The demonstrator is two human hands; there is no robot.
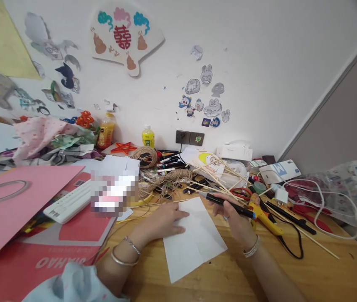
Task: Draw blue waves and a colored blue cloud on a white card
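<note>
A white sheet of paper (pixel 194 241) with a fold line lies on the wooden desk (pixel 292 268) in front of me. My left hand (pixel 162 220) rests flat on the paper's left edge, fingers stretched out. My right hand (pixel 233 220) hovers over the paper's upper right corner, closed round a black marker pen (pixel 227 203) whose tip points left. Both wrists wear bracelets.
Behind the paper lie twine (pixel 169 180), thin wooden sticks (pixel 222 176), red-handled scissors (pixel 240 193) and a yellow glue gun (pixel 262 214) with a black cord. Pink card (pixel 11 209), a white keyboard (pixel 68 203) and red folders fill the left. A plastic bag (pixel 339 188) sits right.
</note>
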